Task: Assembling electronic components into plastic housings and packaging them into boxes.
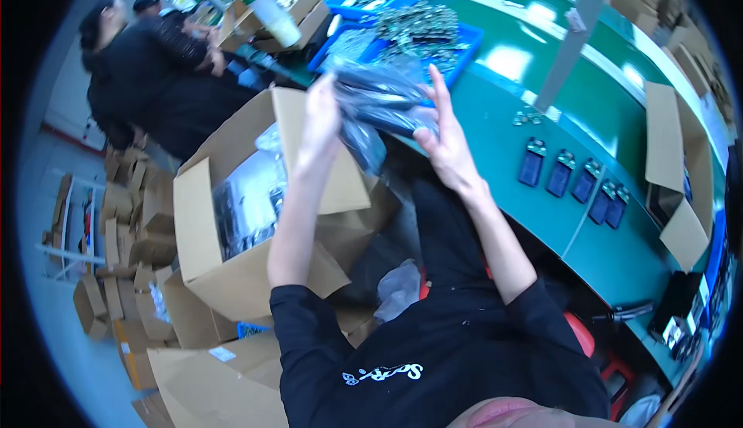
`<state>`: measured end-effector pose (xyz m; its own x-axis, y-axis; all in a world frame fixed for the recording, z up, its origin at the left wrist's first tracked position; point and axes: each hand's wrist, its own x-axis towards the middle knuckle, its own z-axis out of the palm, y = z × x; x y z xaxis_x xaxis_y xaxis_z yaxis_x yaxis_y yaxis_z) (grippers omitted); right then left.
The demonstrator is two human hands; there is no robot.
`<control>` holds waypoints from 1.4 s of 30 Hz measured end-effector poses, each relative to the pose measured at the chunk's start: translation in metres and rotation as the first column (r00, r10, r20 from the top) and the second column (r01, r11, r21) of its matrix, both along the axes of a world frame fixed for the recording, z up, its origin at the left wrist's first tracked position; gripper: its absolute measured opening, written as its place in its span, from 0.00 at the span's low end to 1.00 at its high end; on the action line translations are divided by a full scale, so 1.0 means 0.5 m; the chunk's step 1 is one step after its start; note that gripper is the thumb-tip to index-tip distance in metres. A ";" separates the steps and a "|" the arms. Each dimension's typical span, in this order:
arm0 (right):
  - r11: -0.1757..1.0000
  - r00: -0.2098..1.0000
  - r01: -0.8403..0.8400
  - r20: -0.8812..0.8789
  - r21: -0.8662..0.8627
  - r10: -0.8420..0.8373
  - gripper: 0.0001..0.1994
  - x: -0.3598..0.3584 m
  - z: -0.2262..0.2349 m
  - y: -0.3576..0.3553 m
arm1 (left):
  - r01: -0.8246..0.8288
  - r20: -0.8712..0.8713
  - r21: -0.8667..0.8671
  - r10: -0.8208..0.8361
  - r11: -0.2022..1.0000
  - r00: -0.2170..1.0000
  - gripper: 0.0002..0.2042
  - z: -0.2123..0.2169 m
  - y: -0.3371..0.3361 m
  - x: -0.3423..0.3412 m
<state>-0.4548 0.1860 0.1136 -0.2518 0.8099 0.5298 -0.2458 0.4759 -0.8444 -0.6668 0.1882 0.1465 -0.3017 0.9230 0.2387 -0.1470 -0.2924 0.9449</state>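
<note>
Between my two hands is a bundle of dark, flat pieces in clear plastic bags [379,94], raised above the table's near edge. My left hand [321,114] is closed on the bundle's left end and looks slightly blurred. At the other end, my right hand [450,145] grips with thumb and fingers. A loose flap of plastic hangs below the bundle. To the left, under my left forearm, an open cardboard box [203,234] contains more black pieces in plastic [249,203]. What exactly the bagged pieces are cannot be made out.
Behind the bundle, blue trays [470,41] hold piles of small circuit boards [418,29]. Several dark blue modules [532,162] lie in a row on the green table [495,111]. A grey post [576,37] rises there. Another open box [667,149] stands right. Two people [147,72] work at far left.
</note>
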 end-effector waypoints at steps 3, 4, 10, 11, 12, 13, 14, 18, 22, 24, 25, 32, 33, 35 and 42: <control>0.990 0.987 0.133 0.082 0.045 -0.136 0.36 0.076 -0.011 0.009 | 0.102 0.166 -0.089 -0.086 0.991 0.982 0.16 -0.053 0.021 0.121; 0.982 0.976 0.179 0.114 0.063 -0.186 0.35 0.097 -0.018 0.009 | 0.131 0.215 -0.137 -0.099 0.982 0.972 0.16 -0.070 0.028 0.145; 0.964 0.851 0.222 0.455 0.143 -0.263 0.25 0.202 -0.074 0.088 | 0.241 0.343 -0.228 -0.154 0.943 0.927 0.18 -0.211 0.094 0.247; 0.953 0.832 0.256 0.464 0.163 -0.303 0.22 0.212 -0.094 0.102 | 0.260 0.357 -0.256 -0.159 0.931 0.921 0.19 -0.227 0.107 0.263; 0.940 0.813 0.286 0.473 0.184 -0.340 0.20 0.223 -0.113 0.115 | 0.277 0.369 -0.284 -0.162 0.918 0.915 0.19 -0.243 0.117 0.276; 0.938 0.808 0.294 0.478 0.182 -0.345 0.20 0.232 -0.123 0.126 | 0.286 0.374 -0.286 -0.168 0.915 0.912 0.19 -0.250 0.122 0.288; 0.932 0.806 0.347 0.475 0.104 -0.353 0.18 0.239 -0.133 0.135 | 0.275 0.371 -0.324 -0.145 0.905 0.917 0.20 -0.256 0.126 0.299; 0.868 0.766 0.495 0.488 -0.031 -0.419 0.16 0.246 -0.155 0.168 | 0.220 0.350 -0.371 -0.083 0.902 0.933 0.23 -0.298 0.157 0.317; 0.782 0.641 0.615 0.514 0.101 -0.570 0.17 0.245 -0.164 0.208 | 0.130 0.230 -0.292 -0.062 0.948 0.971 0.25 -0.330 0.176 0.321; 0.721 0.562 0.642 0.481 0.260 -0.673 0.17 0.245 -0.158 0.225 | 0.065 0.011 -0.244 -0.064 0.968 0.998 0.27 -0.325 0.175 0.315; 0.720 0.557 0.643 0.487 0.259 -0.673 0.17 0.249 -0.155 0.230 | 0.069 0.015 -0.248 -0.068 0.966 0.998 0.27 -0.325 0.173 0.325; 0.891 0.641 0.451 0.711 -0.045 -0.289 0.19 0.237 -0.081 0.234 | -0.168 -0.515 -0.099 0.094 0.981 0.852 0.42 -0.330 0.165 0.317; 0.893 0.639 0.448 0.714 -0.045 -0.285 0.19 0.241 -0.085 0.235 | -0.170 -0.512 -0.102 0.095 0.980 0.854 0.42 -0.328 0.164 0.312; 0.943 0.801 0.279 0.585 -0.179 -0.126 0.18 0.266 -0.093 0.239 | -0.151 -0.473 -0.139 0.068 0.979 0.879 0.42 -0.321 0.167 0.299; 0.958 0.734 0.273 0.663 -0.085 -0.150 0.15 0.291 -0.106 0.260 | -0.196 -0.452 -0.166 0.102 0.967 0.886 0.44 -0.282 0.137 0.314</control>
<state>-0.3092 0.3158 0.0606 -0.2935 0.9428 0.1581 0.4750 0.2874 -0.8318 -0.5099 0.2565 0.0056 -0.3478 0.9176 0.1926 0.3235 -0.0754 0.9432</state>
